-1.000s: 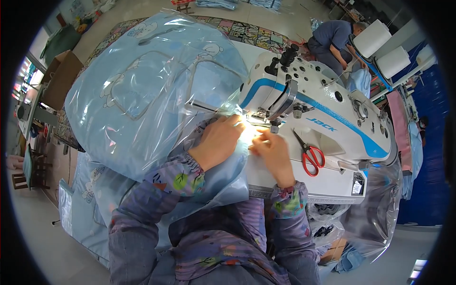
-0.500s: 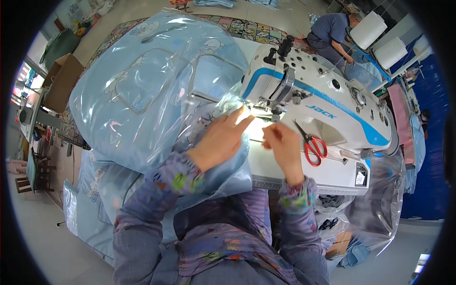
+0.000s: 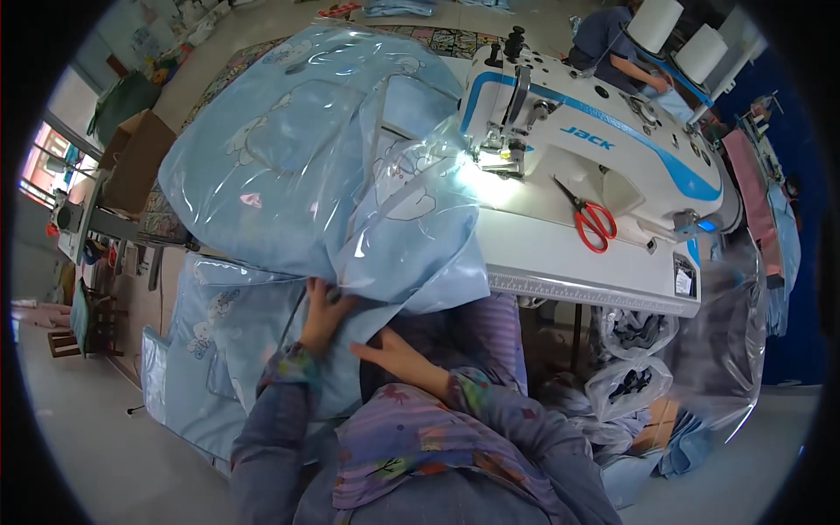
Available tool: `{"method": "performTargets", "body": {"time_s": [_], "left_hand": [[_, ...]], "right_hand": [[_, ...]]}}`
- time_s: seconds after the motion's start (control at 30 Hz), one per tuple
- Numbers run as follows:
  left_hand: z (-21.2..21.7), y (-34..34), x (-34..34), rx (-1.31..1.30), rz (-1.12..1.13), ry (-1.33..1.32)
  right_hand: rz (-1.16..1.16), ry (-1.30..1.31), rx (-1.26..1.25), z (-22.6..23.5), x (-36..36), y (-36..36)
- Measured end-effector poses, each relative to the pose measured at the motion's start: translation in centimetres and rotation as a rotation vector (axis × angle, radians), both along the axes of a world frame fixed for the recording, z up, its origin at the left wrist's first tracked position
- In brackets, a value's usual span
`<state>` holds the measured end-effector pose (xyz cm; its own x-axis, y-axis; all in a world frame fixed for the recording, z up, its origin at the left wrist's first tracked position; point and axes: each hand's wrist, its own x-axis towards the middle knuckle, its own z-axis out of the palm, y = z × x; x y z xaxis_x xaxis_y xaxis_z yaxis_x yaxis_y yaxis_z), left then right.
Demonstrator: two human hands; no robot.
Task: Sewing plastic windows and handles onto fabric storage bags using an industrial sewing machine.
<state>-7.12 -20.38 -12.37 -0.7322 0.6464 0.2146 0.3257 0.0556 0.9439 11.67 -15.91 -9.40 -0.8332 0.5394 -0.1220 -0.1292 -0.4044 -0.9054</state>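
Observation:
A large light blue fabric piece (image 3: 254, 166) with cartoon prints and a clear plastic layer spreads over the table, its right part running up to the lit needle area of a white and blue sewing machine (image 3: 604, 122). My left hand (image 3: 325, 322) rests at the near edge of that piece, fingers apart, its fingertips touching the folds. Beside it on the right, my right hand (image 3: 402, 360) is at the hanging lower edge, thumb stretched away from the fingers; some fingers are partly hidden. More blue fabric (image 3: 236, 341) hangs down on the left, by my left forearm.
Red-handled scissors (image 3: 593, 226) lie on the machine bed. White thread cones (image 3: 654, 24) stand behind the machine. Clear plastic bags (image 3: 630, 385) with dark contents hang below the table at right. A cardboard box (image 3: 138, 162) stands at left. A person (image 3: 604, 44) works at the far right.
Both hands have come away from the needle area, toward me and to the left, down to the fabric's near edge. The view has shifted slightly.

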Motion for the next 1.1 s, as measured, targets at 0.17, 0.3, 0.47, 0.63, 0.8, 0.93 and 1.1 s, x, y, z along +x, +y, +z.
{"method": "performTargets", "body": {"time_s": [0.17, 0.3, 0.47, 0.63, 0.8, 0.93, 1.1], "left_hand": [[8.4, -2.0, -2.7, -0.509, -0.376, 0.053], [18.4, -6.3, -5.8, -0.399, -0.115, 0.278], [20.4, -3.3, -8.2, -0.576, -0.114, 0.557], [8.6, -6.8, -3.6, -0.844, -0.482, 0.712], [19.2, -3.5, 0.5, -0.836, -0.493, 0.963], [27.1, 6.2, 5.4, -0.258, -0.73, 0.773], [18.6, 16.9, 6.0, -0.066, -0.948, 0.774]], "right_hand": [[0.097, -0.062, 0.011, 6.2, 3.9, 0.9], [0.399, -0.38, 0.153, 17.1, 14.0, 5.4], [0.619, -0.697, 1.379, 22.6, 27.3, 21.8], [0.268, -1.163, 1.456, 17.1, 28.7, 23.5], [0.271, -1.321, 1.52, 15.6, 25.6, 23.6], [0.223, -0.776, 1.45, 18.2, 17.9, 25.5], [0.269, -0.596, 1.124, 13.4, 8.9, 24.3]]}}
